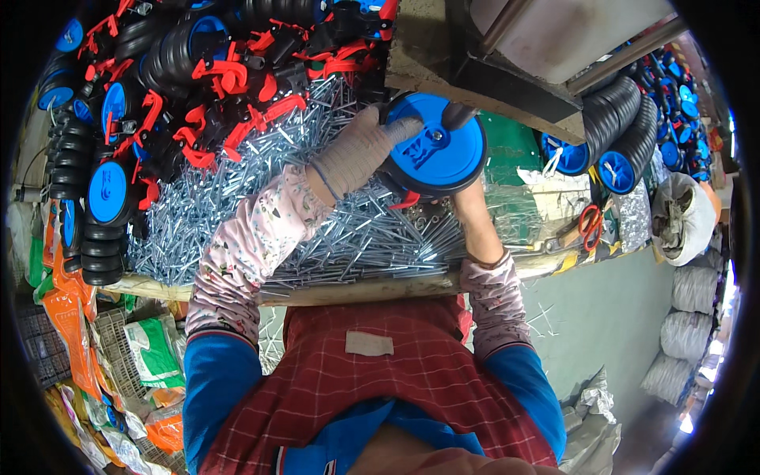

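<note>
A blue wheel with a black tyre (447, 162) is tilted face up under a dark metal rod (457, 115) of a machine. My left hand (366, 150), in a grey knitted glove, grips the wheel's left side, its fingers reaching over the blue face. From below, my right hand (472, 207) holds the wheel's near right edge; its fingers are hidden beneath. A red part (405, 200) peeks out under the wheel. Loose steel pins or nails (261, 214) lie heaped around and under my left forearm.
Black brackets with red levers (229, 75) and several blue wheels (108, 192) pile up at the left. The machine's heavy block (514, 79) overhangs the bench. Two stacks of black-tyred wheels (625, 150) lie to the right, near red-handled scissors (590, 226) and a white sack (682, 218).
</note>
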`<state>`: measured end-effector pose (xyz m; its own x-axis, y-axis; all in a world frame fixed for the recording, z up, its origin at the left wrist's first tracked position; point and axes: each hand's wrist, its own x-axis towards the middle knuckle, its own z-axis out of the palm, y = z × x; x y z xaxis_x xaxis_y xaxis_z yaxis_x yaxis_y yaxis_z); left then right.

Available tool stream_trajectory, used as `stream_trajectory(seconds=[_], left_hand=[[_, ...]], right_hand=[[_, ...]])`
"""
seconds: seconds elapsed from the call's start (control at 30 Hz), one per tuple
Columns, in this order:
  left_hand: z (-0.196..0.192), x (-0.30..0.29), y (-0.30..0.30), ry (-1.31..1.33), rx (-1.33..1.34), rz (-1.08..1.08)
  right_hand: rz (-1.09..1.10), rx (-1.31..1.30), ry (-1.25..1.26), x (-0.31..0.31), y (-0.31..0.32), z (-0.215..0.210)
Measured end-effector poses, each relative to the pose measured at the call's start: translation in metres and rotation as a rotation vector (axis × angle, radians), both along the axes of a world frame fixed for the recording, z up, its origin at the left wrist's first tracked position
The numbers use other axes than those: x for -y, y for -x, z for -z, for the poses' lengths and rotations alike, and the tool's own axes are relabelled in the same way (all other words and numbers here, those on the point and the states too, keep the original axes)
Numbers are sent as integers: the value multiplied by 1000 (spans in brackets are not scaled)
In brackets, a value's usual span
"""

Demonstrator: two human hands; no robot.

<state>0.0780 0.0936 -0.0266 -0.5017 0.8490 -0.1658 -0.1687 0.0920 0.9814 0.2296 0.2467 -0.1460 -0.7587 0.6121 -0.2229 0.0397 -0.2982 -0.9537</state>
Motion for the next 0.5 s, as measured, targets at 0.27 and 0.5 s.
stream_trajectory(seconds=[0.27,0.5], left_hand=[[6,3,-1,-85,-31,182],[-16,45,-59,180,-414,670]], right_hand=[[-36,-32,-60,6,-14,-6],[-434,269,-1056,-59,-150,-77]])
